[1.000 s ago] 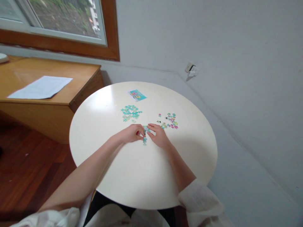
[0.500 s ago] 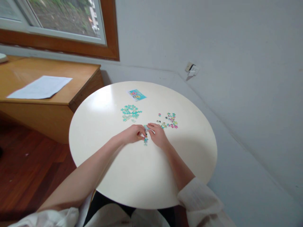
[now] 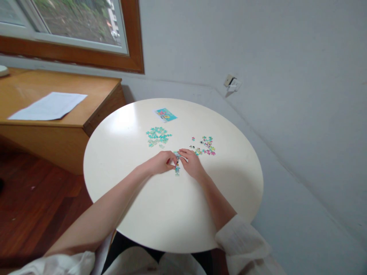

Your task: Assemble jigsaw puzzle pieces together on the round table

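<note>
A narrow strip of joined jigsaw puzzle pieces [image 3: 177,170] lies on the round white table [image 3: 160,214], between my two hands. From its left side, my left hand [image 3: 164,162] grips the strip with thumb and fingers curled in. Against the strip's upper right part, my right hand [image 3: 191,162] has its thumb and fingertips closed on the pieces. My fingers cover part of the strip. Beyond my left hand is a pile of loose teal puzzle pieces [image 3: 157,136]. Multicoloured loose pieces [image 3: 208,145] are scattered past my right hand.
A small picture card [image 3: 166,114] lies at the table's far side. To the left stands a wooden desk [image 3: 97,88] with a white paper sheet [image 3: 50,105] on it. A wall socket with a plug [image 3: 233,84] is on the wall behind, right of the window [image 3: 83,23].
The lower end of the puzzle strip has shifted very slightly to the right, and my left fingers have moved a little on it. My right hand stays nearly still.
</note>
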The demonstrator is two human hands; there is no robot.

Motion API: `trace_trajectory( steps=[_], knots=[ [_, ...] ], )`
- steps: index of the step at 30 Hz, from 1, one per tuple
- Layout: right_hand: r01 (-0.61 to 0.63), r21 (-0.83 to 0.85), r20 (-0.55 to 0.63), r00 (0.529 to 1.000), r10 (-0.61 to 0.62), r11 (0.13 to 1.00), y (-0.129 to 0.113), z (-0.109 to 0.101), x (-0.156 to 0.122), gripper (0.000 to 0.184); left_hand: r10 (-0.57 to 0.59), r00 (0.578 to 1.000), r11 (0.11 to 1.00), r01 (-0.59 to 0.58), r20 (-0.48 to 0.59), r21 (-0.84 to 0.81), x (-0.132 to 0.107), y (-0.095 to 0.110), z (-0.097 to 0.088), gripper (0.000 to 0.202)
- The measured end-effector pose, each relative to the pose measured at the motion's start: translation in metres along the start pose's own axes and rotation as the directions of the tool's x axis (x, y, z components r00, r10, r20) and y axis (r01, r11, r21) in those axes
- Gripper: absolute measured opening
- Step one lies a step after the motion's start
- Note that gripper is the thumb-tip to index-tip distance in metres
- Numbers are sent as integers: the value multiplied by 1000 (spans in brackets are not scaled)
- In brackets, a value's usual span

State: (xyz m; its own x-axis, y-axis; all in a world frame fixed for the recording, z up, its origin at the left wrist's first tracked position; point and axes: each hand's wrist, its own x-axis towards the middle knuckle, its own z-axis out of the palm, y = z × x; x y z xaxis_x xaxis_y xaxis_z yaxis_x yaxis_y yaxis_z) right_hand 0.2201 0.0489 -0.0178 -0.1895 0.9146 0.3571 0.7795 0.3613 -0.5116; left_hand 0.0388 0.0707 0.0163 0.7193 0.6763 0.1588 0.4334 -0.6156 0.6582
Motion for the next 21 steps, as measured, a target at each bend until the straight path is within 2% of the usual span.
trace_trajectory(
  steps=[11, 21],
  knots=[
    [11, 22, -9, 1000, -11, 1000, 1, 0, 0, 30, -64, 998, 998, 64, -13, -4, 0, 4, 1, 9],
    [-5, 7, 12, 1000, 5, 1000, -2, -1, 1, 29, -78, 996, 997, 78, -32, -10, 0, 8, -1, 9]
  ],
)
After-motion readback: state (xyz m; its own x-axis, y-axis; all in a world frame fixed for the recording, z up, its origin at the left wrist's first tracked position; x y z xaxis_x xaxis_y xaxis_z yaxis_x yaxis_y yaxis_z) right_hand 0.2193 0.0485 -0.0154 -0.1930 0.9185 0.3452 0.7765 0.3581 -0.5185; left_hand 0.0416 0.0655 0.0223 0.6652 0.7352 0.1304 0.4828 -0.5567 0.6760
